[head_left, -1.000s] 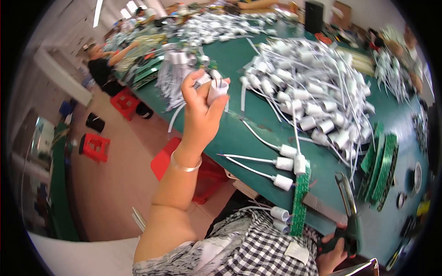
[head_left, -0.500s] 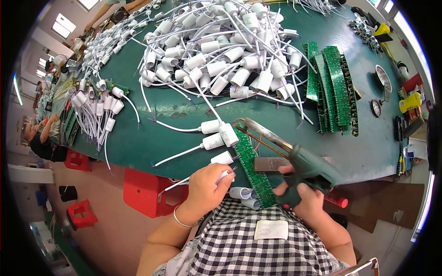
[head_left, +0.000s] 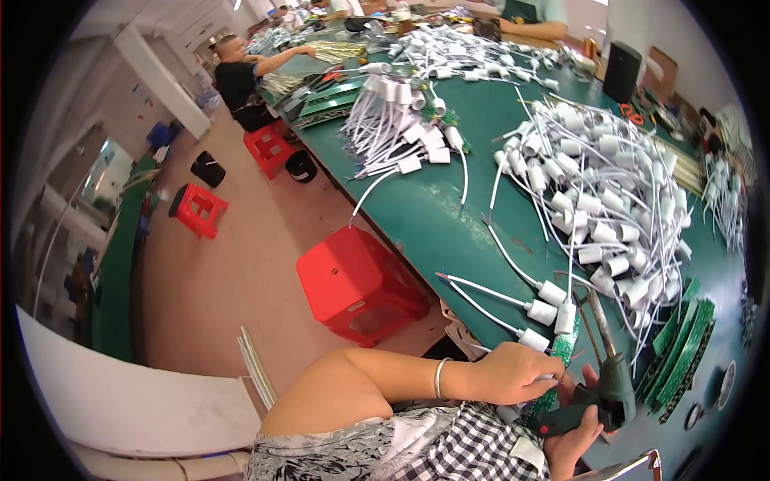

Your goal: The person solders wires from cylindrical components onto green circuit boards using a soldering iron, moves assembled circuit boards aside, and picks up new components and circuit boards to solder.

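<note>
My right hand (head_left: 584,426) is wrapped round the handle of a dark green soldering gun (head_left: 616,389), whose metal barrel and thin bent rod point away from me. Beside it, my left hand (head_left: 517,374) is closed in a pinch over a narrow green circuit board (head_left: 564,348). A white lamp holder sits in that pinch, mostly hidden by the fingers. Just beyond, a lamp holder (head_left: 565,318) rests at the board's far end. Two others, one nearer (head_left: 532,340) and one farther (head_left: 552,293), lie alongside with cables trailing left.
A big heap of white lamp holders (head_left: 609,200) covers the table's right side, and a smaller bunch (head_left: 401,120) lies farther left. Stacked green boards (head_left: 682,353) are at right. Red stools (head_left: 353,276) stand on the floor. A person (head_left: 241,84) works at the far left.
My view has swung left, so the hands and table now sit toward the lower right. The left hand has come closer to the soldering gun, over the board. Both hands keep their grip.
</note>
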A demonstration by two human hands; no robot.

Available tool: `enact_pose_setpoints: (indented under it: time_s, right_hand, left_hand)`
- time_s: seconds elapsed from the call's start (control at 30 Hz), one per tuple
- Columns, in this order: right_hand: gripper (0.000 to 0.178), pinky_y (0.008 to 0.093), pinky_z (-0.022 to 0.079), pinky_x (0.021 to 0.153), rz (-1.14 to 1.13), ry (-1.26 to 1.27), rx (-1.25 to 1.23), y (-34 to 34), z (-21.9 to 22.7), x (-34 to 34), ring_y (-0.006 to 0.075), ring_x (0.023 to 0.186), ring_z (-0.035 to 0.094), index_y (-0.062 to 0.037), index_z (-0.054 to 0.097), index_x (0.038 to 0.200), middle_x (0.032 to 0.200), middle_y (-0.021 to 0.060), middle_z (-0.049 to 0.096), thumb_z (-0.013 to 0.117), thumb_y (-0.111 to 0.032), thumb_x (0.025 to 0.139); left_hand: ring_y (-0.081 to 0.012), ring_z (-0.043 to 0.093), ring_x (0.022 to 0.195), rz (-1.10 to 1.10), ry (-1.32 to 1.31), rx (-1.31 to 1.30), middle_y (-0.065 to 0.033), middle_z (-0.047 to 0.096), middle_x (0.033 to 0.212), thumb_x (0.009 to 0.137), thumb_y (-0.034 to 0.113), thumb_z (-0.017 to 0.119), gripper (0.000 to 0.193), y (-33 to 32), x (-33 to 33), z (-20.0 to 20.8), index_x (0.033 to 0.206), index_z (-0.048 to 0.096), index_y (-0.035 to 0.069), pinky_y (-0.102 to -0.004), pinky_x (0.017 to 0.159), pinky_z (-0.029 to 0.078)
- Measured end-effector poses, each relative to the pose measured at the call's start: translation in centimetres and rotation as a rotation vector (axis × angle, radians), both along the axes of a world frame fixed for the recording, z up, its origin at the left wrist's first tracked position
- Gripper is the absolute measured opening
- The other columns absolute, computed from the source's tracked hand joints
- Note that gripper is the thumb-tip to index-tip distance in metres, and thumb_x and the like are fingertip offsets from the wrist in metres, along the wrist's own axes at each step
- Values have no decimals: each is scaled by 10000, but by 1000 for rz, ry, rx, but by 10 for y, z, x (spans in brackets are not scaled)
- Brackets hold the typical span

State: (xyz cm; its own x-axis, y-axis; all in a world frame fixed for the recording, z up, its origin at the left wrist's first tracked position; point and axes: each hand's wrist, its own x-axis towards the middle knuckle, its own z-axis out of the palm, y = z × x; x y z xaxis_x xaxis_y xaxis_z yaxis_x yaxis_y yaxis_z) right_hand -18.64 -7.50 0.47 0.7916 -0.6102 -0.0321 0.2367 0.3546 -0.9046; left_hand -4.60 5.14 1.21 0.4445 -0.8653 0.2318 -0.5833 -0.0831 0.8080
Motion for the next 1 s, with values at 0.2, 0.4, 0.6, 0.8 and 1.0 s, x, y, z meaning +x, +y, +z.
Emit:
enact_pose_setpoints:
  time_s: [0.2, 0.4, 0.6, 0.8, 1.0]
  right_hand:
    - [704, 409, 464, 958, 28, 10, 73, 4, 6, 2, 310, 1120, 560, -9, 282, 1400, 1377, 189, 402, 588, -338, 858]
    - [622, 418, 444, 979, 31, -22, -56, 13, 10, -5, 327, 1159, 535, -7, 301, 1393, 1378, 193, 411, 545, -264, 882]
    - [547, 426, 406, 1005, 67, -26, -296, 22, 3, -17, 341, 1178, 516, 34, 341, 1365, 1393, 169, 422, 487, -167, 878]
    - [545, 427, 402, 1025, -190, -62, -180, 23, 12, -25, 314, 1215, 472, 33, 317, 1381, 1379, 209, 414, 458, -213, 915]
    - [500, 374, 438, 993, -292, -37, -223, 9, 6, -36, 259, 1260, 432, -15, 334, 1385, 1350, 190, 441, 408, -261, 956]
  left_hand:
    - [-297, 609, 658, 75, -3, -21, -87, 584, 682, 838, 195, 618, 145, 8, -4, -1, 931, 543, 112, -414, 541, 438]
    - [-310, 603, 649, 77, 15, -43, -98, 584, 678, 845, 232, 594, 153, 10, -13, 2, 933, 552, 115, -427, 544, 429]
    - [-330, 605, 671, 90, 44, 9, -106, 594, 698, 840, 231, 582, 144, 22, -29, 6, 914, 561, 109, -438, 586, 452]
    - [-185, 579, 656, -323, 277, -715, -85, 611, 876, 860, 179, 574, 127, 64, 36, 57, 852, 566, 53, -327, 643, 464]
    - [-110, 466, 530, -596, 237, -976, -120, 606, 940, 840, 135, 572, 116, 123, 44, 164, 727, 579, 111, -237, 495, 342]
